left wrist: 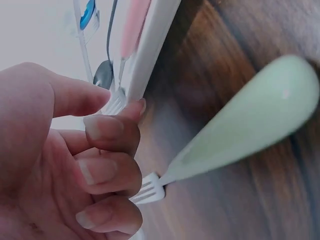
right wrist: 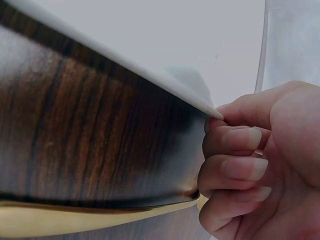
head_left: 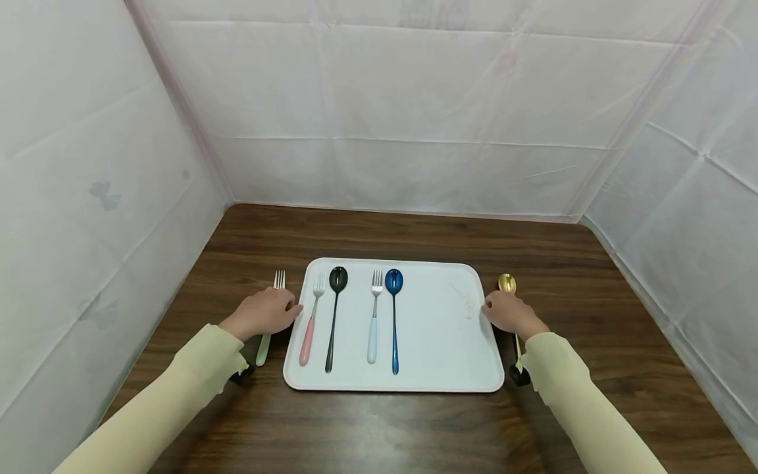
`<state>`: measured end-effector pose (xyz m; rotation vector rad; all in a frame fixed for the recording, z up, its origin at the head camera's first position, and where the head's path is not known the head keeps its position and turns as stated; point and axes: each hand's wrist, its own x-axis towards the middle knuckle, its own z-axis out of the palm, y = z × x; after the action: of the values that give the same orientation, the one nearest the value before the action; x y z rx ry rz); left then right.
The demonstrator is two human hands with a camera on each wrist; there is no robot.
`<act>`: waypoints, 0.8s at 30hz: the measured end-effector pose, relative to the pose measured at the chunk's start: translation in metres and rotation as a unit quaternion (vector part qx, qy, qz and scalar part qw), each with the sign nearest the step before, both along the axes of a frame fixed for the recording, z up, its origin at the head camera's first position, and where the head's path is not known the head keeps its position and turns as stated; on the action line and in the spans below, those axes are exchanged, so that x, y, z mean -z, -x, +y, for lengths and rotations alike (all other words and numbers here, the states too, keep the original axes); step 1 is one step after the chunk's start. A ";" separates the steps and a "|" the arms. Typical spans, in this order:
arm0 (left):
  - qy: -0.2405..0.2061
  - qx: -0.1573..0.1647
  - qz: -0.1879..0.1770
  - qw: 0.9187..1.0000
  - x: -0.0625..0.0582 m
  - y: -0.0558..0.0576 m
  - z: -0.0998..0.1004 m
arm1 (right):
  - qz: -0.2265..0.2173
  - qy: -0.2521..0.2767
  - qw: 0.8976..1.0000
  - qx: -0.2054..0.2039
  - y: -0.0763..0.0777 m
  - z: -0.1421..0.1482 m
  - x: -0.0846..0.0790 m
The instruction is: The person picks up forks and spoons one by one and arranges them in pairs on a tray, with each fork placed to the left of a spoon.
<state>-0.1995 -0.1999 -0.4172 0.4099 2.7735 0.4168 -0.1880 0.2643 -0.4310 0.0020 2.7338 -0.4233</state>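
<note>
A white rectangular tray lies on the table between both hands. My left hand pinches its left rim, thumb above and forefinger at the outer side, the other fingers curled. On the opposite side, my right hand pinches the right rim between thumb and forefinger. The tray carries a pink-handled fork, a black spoon, a light-blue-handled fork and a blue spoon, all lengthwise with heads away from me. Under the left hand lies a green-handled fork, partly covered in the head view.
A gold spoon lies on the table right of the tray, partly hidden by the right hand. The dark wooden table is bordered by white sheeting at the back, left and right.
</note>
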 end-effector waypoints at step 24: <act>0.050 -0.011 0.004 0.999 0.001 -0.004 -0.033 | -0.014 0.007 1.000 -0.004 0.001 0.000 -0.001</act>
<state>-0.1955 -0.2333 -0.4178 0.3593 2.7951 0.2814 -0.1892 0.2646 -0.4305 -0.0072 2.7022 -0.4382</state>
